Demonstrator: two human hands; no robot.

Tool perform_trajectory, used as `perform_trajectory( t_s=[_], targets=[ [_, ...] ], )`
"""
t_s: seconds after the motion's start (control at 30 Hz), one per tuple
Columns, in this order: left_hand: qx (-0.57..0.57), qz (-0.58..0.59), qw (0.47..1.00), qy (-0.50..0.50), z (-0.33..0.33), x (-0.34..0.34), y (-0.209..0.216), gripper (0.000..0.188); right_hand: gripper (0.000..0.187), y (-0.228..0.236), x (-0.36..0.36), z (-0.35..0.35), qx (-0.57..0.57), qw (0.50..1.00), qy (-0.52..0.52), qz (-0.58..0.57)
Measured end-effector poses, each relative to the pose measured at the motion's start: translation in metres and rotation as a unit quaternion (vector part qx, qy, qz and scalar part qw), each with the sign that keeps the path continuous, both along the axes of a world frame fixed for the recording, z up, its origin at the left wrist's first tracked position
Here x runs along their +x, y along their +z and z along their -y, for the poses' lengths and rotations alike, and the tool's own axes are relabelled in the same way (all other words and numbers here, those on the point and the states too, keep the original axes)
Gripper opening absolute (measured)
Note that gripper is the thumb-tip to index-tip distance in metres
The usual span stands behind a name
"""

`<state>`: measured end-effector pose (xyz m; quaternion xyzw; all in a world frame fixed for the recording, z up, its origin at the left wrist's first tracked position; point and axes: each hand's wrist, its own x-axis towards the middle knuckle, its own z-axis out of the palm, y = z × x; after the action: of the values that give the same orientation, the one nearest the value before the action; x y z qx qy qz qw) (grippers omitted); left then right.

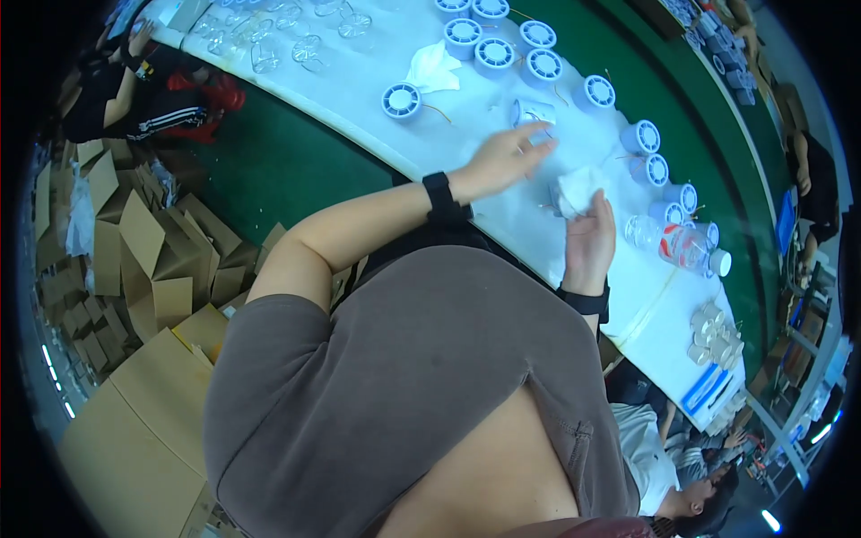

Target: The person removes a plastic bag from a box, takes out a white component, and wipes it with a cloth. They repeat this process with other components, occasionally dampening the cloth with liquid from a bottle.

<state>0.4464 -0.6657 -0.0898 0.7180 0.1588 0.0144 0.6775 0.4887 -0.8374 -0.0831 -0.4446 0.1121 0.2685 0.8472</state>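
My left hand (504, 164) reaches over the white table with its fingers apart and nothing in them. Just beyond its fingertips a white cylindrical part (531, 111) lies on its side. My right hand (589, 244) holds a crumpled white cloth (578, 188) against its fingers. Whether something lies inside the cloth is hidden. A similar cylinder with a spoked round end (401, 100) stands to the left, an orange wire trailing from it. Another white cloth (434, 69) lies beside it.
Several more spoked cylinders (494, 54) line the table's far edge. A clear bottle (686, 248) lies right of my right hand. Clear plastic pieces (307, 52) lie at far left, small cups (713, 334) at right. Cardboard boxes (157, 242) fill the left floor; other people sit nearby.
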Motion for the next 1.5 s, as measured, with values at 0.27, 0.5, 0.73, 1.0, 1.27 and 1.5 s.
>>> perform_trajectory(
  t_s=[0.27,0.5,0.73,1.0,1.27,1.5],
  targets=[
    [0.374,-0.102,0.921,0.048,-0.027,0.036,-0.053,0.071,0.022,0.007,0.015,0.015,0.012,0.997,-0.053,-0.047],
    [0.17,0.036,0.982,0.071,-0.018,0.025,-0.035,0.058,0.022,0.025,0.031,0.009,-0.097,0.985,-0.073,0.12],
    [0.213,0.124,0.968,0.051,0.004,-0.011,0.019,0.046,0.028,0.052,-0.001,-0.027,-0.33,0.597,0.151,0.716],
    [0.242,0.188,0.948,0.078,0.014,-0.022,0.034,0.045,0.03,0.057,-0.006,-0.03,-0.263,0.645,0.137,0.705],
    [0.32,0.242,0.915,-0.034,0.018,-0.025,0.038,0.041,0.041,0.053,0.019,-0.008,-0.259,0.847,0.402,0.231],
    [0.158,0.332,0.923,0.112,0.013,0.002,0.034,0.038,0.032,0.058,0.034,0.006,-0.242,0.826,0.244,0.446]
  ],
)
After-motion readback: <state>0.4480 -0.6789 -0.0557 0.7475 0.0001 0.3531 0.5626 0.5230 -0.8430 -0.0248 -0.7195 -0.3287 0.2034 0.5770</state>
